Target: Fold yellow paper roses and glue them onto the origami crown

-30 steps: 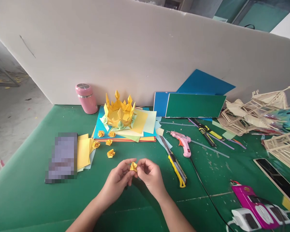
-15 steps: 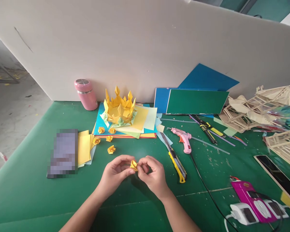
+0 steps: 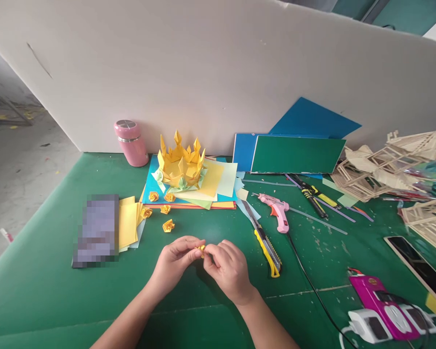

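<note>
Between my two hands is a small folded yellow paper rose (image 3: 200, 249), partly covered by fingers. My left hand (image 3: 177, 259) pinches it from the left side, thumb below and fingers above. From the right, my right hand (image 3: 227, 266) is closed, its thumb and index finger on the rose's edge. Several finished-looking paper roses, one of them the nearest rose (image 3: 168, 226), lie just beyond my left hand. Behind them a yellow origami crown (image 3: 181, 167) with pale green pieces round its base rests on stacked coloured paper (image 3: 227, 182).
Right of my hands lie a yellow utility knife (image 3: 267, 249) with its blade out, a pink glue gun (image 3: 276, 208) with a cord, and pliers (image 3: 308, 196). A purple power strip (image 3: 381, 300) and phone (image 3: 419, 266) are at right. A pink flask (image 3: 131, 145) stands at back left.
My right-hand fingers have moved left over the yellow rose, covering more of it. My left hand keeps its pinch. The whole view has shifted slightly.
</note>
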Demonstrator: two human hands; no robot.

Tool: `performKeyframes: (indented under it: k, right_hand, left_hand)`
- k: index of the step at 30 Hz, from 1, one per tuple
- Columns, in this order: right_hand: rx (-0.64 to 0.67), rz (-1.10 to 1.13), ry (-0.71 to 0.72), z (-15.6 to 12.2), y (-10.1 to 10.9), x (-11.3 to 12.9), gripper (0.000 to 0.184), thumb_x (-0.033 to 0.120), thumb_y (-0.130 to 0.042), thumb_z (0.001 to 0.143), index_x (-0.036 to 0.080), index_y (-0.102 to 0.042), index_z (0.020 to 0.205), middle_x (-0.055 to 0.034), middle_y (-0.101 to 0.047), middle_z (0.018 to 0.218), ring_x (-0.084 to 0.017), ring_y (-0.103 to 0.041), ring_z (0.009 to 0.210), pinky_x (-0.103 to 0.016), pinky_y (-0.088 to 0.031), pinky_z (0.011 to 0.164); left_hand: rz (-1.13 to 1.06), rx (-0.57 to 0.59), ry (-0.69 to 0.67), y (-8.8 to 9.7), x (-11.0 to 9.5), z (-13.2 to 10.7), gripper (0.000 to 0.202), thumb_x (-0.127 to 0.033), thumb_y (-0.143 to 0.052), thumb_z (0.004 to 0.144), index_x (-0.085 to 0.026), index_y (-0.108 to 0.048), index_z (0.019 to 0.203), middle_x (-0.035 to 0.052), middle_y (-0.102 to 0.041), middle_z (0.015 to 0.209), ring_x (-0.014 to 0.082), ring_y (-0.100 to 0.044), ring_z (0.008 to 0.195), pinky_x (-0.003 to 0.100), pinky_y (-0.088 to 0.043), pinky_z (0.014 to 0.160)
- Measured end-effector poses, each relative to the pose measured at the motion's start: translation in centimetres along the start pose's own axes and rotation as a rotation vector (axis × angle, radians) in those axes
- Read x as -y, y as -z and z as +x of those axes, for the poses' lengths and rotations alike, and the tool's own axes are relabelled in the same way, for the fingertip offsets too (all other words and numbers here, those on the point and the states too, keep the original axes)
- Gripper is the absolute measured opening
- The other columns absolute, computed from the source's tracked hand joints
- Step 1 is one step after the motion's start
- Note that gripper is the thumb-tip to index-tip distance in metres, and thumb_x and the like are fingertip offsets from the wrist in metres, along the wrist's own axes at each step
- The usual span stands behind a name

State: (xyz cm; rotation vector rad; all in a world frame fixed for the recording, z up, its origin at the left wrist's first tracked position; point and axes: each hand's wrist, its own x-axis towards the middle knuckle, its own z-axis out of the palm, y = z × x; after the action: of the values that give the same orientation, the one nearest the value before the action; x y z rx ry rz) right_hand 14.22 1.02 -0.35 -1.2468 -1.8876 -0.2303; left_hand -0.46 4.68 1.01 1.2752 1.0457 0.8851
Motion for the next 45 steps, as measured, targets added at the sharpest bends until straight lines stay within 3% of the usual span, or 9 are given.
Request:
performKeyframes:
  k: [7,14,17,21,24,26,31,39,45]
  right_hand:
    - [0.051,-0.037,0.039,0.1,-0.1,0.2,0.016,0.013,-0.047,0.090,0.018,-0.055,0.077,0.0018,-0.050,0.051,-0.014,-0.041,0.049,-0.028,-0.033,0.048]
    - [0.118,0.028,-0.032,0.2,-0.1,0.6,0.022,0.014,-0.043,0.092,0.020,-0.054,0.074,0.0019,-0.051,0.053,-0.013,-0.044,0.050,-0.028,-0.035,0.050]
    - [0.109,0.173,-0.146,0.3,0.1,0.9,0.018,0.018,-0.047,0.092,0.020,-0.055,0.076,0.0030,-0.054,0.055,-0.012,-0.045,0.049,-0.027,-0.038,0.053]
    - [0.022,0.453,-0.419,0.4,0.3,1.2,0.006,0.027,-0.053,0.090,0.021,-0.056,0.089,0.0031,-0.057,0.063,-0.011,-0.051,0.054,-0.025,-0.046,0.056]
    - [-0.008,0.578,-0.504,0.3,0.4,1.2,0.021,0.031,-0.060,0.085,0.022,-0.054,0.103,0.0014,-0.058,0.073,-0.012,-0.055,0.062,-0.026,-0.051,0.062]
    - [0.015,0.561,-0.469,0.4,0.4,1.1,0.029,0.030,-0.064,0.081,0.023,-0.056,0.109,-0.0004,-0.059,0.079,-0.014,-0.055,0.069,-0.027,-0.052,0.064]
    - [0.068,0.490,-0.412,0.7,0.7,0.9,0.021,0.021,-0.060,0.084,0.027,-0.064,0.104,-0.0021,-0.060,0.083,-0.016,-0.057,0.073,-0.028,-0.052,0.064]
    - [0.067,0.448,-0.390,0.6,0.9,0.5,0.029,0.015,-0.057,0.083,0.027,-0.067,0.106,-0.0047,-0.060,0.090,-0.018,-0.061,0.084,-0.030,-0.054,0.072]
    - [0.065,0.442,-0.343,0.9,1.2,0.7,0.027,0.014,-0.054,0.085,0.027,-0.070,0.103,-0.0042,-0.060,0.082,-0.017,-0.061,0.078,-0.029,-0.054,0.069]
  left_hand:
    - [0.013,0.076,0.094,0.4,-0.7,0.1,0.020,-0.039,-0.068,0.068,-0.019,-0.073,0.070,0.0037,-0.070,0.071,0.0185,-0.062,0.066,0.028,-0.052,0.065]
    - [-0.073,0.152,0.228,0.6,-0.8,0.1,0.026,-0.043,-0.069,0.069,-0.017,-0.070,0.067,-0.0028,-0.057,0.052,0.0118,-0.048,0.053,0.024,-0.043,0.057]
    - [-0.268,0.133,0.311,0.5,-0.5,0.1,0.029,-0.044,-0.074,0.067,-0.016,-0.070,0.070,-0.0024,-0.058,0.054,0.0099,-0.048,0.053,0.022,-0.041,0.056]
    - [-0.610,0.103,0.385,-0.1,-0.5,-0.2,0.031,-0.040,-0.080,0.063,-0.015,-0.072,0.080,0.0009,-0.066,0.070,0.0083,-0.053,0.060,0.020,-0.045,0.064]
    - [-0.697,0.086,0.376,-0.3,-0.7,-0.4,0.030,-0.034,-0.081,0.063,-0.016,-0.072,0.085,0.0034,-0.070,0.082,0.0108,-0.059,0.069,0.021,-0.046,0.068]
    - [-0.701,0.094,0.341,-0.2,-0.9,-0.4,0.026,-0.031,-0.080,0.065,-0.017,-0.071,0.084,0.0027,-0.069,0.081,0.0116,-0.060,0.072,0.021,-0.047,0.069]
    - [-0.634,0.108,0.258,-0.3,-1.3,-0.7,0.018,-0.029,-0.077,0.069,-0.017,-0.069,0.081,0.0010,-0.067,0.077,0.0124,-0.060,0.075,0.021,-0.047,0.073]
    - [-0.373,0.054,0.223,-0.8,-0.7,-1.0,0.030,-0.040,-0.075,0.068,-0.020,-0.069,0.090,0.0020,-0.067,0.090,0.0157,-0.060,0.080,0.028,-0.047,0.082]
    - [-0.265,0.014,0.179,-0.7,-1.0,-1.0,0.033,-0.045,-0.076,0.064,-0.018,-0.066,0.081,0.0008,-0.066,0.079,0.0159,-0.060,0.075,0.030,-0.049,0.078]
